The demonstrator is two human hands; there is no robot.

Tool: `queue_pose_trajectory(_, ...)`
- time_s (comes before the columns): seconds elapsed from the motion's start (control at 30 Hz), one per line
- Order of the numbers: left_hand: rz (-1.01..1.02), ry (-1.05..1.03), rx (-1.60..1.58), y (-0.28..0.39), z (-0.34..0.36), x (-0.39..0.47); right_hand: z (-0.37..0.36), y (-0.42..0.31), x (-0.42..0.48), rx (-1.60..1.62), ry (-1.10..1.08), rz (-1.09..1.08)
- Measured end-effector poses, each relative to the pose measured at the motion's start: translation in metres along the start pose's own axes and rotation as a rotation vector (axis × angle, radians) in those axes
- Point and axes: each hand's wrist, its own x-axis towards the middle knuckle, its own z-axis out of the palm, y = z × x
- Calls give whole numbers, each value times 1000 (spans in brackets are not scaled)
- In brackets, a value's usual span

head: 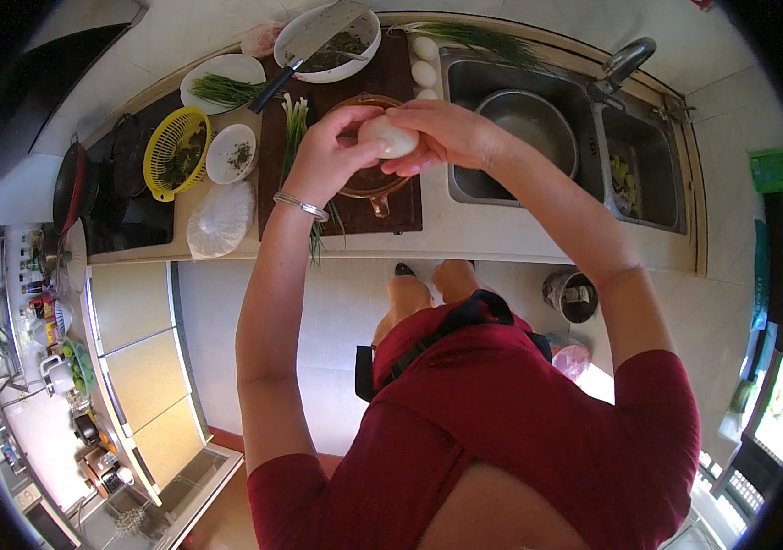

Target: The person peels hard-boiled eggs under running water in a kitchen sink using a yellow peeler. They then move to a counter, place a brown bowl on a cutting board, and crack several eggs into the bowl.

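Both of my hands hold one white egg (389,137) above a brown glass pot (371,184) on a dark cutting board (402,213). My left hand (329,148) grips the egg's left side with thumb and fingers; my right hand (443,134) wraps its right side. More white eggs (424,73) stand in a row beyond my right hand, beside the sink. Spring onions (293,130) lie along the board's left part, partly behind my left wrist. A cleaver (312,45) rests across a white bowl (371,55) of chopped dark greens.
Left of the board are a plate (188,72) of chives, a yellow basket (151,155) of greens, a small white bowl (216,172) and a plastic bag (223,220). At right, a double sink (457,182) holds a metal basin (525,124); a faucet (629,62) stands behind it.
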Motion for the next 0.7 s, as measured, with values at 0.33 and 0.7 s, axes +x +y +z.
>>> queue_pose_trajectory(0.33, -112, 130, 52, -5, -6, 8, 1, -20, 23, -648, 72, -75)
queue_pose_trajectory(0.7, -132, 171, 122, 1, -11, 16, 2, -31, 42, -763, 110, -43)
